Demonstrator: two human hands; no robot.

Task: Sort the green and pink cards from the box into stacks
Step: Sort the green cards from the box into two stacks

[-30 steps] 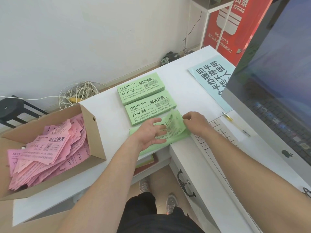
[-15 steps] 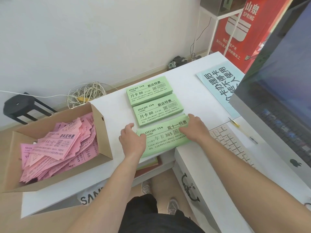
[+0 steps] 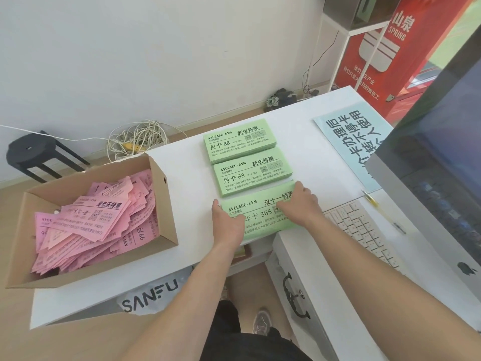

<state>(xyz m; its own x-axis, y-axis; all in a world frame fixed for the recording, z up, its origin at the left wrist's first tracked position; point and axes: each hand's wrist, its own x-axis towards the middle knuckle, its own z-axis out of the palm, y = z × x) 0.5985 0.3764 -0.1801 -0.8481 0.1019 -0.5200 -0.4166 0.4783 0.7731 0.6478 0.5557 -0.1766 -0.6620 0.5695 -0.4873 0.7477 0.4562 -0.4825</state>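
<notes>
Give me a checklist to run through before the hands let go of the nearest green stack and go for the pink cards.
1. Nearest green stack squared between left hand and right hand: ok, edges look even.
2. Nearest stack fully on the table: not ok, its near edge sits at the table's front edge.
3. Middle green stack and far green stack tidy: ok.
4. No green cards left in the box: cannot tell, only pink cards show on top.
5. Free table space for pink stacks: ok, bare surface between box and green stacks.
</notes>
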